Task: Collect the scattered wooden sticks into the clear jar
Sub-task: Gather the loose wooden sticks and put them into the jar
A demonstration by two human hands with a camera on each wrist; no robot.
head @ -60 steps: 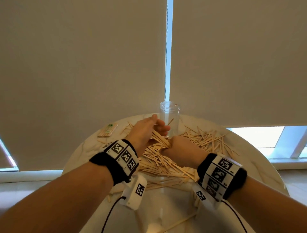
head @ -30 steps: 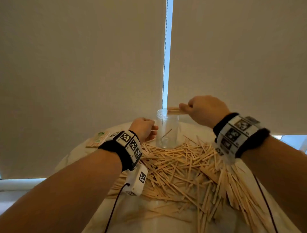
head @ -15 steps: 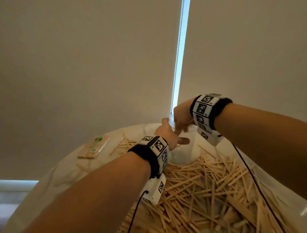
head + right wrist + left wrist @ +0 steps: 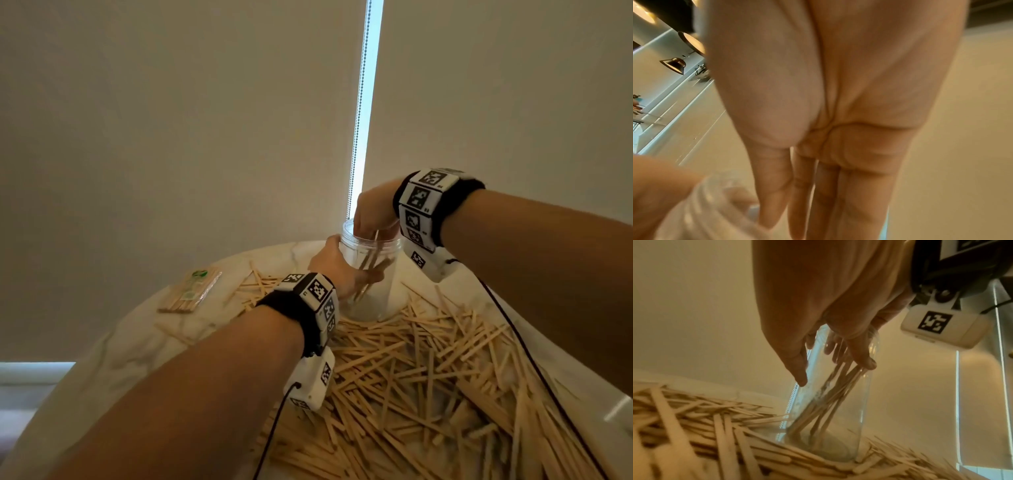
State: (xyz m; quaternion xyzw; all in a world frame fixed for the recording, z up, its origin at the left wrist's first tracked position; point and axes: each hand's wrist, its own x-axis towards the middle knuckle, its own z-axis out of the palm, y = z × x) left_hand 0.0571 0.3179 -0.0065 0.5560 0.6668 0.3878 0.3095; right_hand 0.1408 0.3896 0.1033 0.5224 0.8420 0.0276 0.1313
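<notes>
The clear jar (image 4: 373, 291) stands upright at the back of the round table (image 4: 137, 342). My left hand (image 4: 337, 270) grips its side, thumb and fingers (image 4: 863, 356) wrapped round the wall. My right hand (image 4: 371, 214) hangs over the mouth, its straight fingers (image 4: 818, 203) pointing down inside the rim (image 4: 715, 203). Several wooden sticks (image 4: 830, 399) lean fanned out inside the jar (image 4: 838, 426), their tops just under those fingers. I see no stick pinched in the right hand (image 4: 818, 146). A big pile of loose sticks (image 4: 411, 370) covers the table in front of the jar.
A wrapped packet of sticks (image 4: 190, 291) lies at the table's back left. Closed roller blinds (image 4: 171, 120) hang right behind the table, with a bead chain (image 4: 358, 120) above the jar. Loose sticks (image 4: 684, 426) press up against the jar's base.
My right hand lifted a bundle of sticks from the pile, carried it over the jar and lowered it in. My left hand moved to the jar and took hold of it.
</notes>
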